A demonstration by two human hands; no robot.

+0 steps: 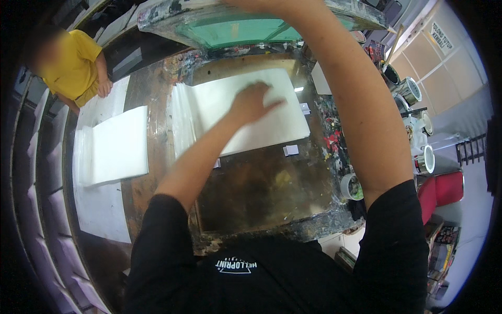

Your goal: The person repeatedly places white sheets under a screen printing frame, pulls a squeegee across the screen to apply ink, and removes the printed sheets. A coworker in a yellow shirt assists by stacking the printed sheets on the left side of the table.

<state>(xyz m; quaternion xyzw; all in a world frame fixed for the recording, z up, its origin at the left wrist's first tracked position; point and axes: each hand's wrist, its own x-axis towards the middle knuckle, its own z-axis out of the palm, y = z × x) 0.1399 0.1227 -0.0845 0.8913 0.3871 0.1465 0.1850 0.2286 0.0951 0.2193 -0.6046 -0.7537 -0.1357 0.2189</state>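
Note:
A white, thin-looking bag or sheet (261, 120) lies flat on the printing table, on top of a layered stack with ruffled left edges. My left hand (255, 104) is over its upper part, blurred by motion, thumb apart from the fingers and nothing seen in it. Beyond it, a screen-printing frame (172, 23) with green mesh is tilted up. My right hand (261, 4) is at that frame's upper edge, partly cut off by the picture's border, and appears closed on it. Small pale tabs (291, 150) sit by the sheet's edges.
Another white stack (117, 149) lies at the left on a pale sheet. A person in yellow (83, 57) stands at the far left. Shelving racks (39, 183) line the left side. Paint cans (410, 90) and a tape roll (351, 187) are at the right, beyond them a red chair (448, 188).

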